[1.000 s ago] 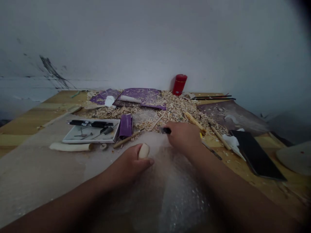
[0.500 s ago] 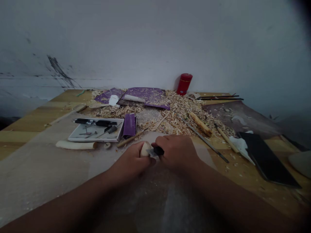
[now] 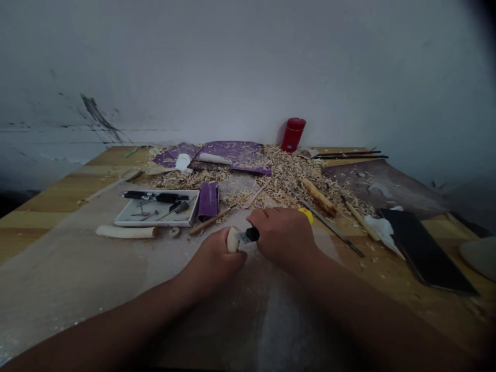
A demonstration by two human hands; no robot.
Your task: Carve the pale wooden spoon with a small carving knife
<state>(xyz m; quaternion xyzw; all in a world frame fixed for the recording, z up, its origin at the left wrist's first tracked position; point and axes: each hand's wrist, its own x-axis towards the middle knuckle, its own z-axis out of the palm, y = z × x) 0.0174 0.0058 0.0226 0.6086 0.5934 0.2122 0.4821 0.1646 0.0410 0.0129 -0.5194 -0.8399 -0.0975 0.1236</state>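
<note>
A pale piece of wood [image 3: 233, 239] pokes up out of my left hand [image 3: 215, 253], whose fingers are wrapped round it. My right hand [image 3: 284, 235] is closed on a utility knife [image 3: 253, 234] with a black front end. Its short blade meets the right side of the wood near the top. A yellow end [image 3: 307, 215], seemingly of the same knife, shows beyond my right knuckles. Most of the knife handle is hidden in my fist, and the lower part of the wood is covered by my left fingers.
Wood shavings [image 3: 287, 173] are heaped at the back. On the left stand a white tray [image 3: 155, 223] of small tools and a pale wooden stick [image 3: 126, 232]. A metal file [image 3: 329, 225] and a black phone-like slab [image 3: 426, 253] lie right; a red canister [image 3: 293, 135] leans by the wall.
My right hand has turned, so the yellow end now shows behind it. The wood in my left hand stands a little more upright, with the blade still against it.
</note>
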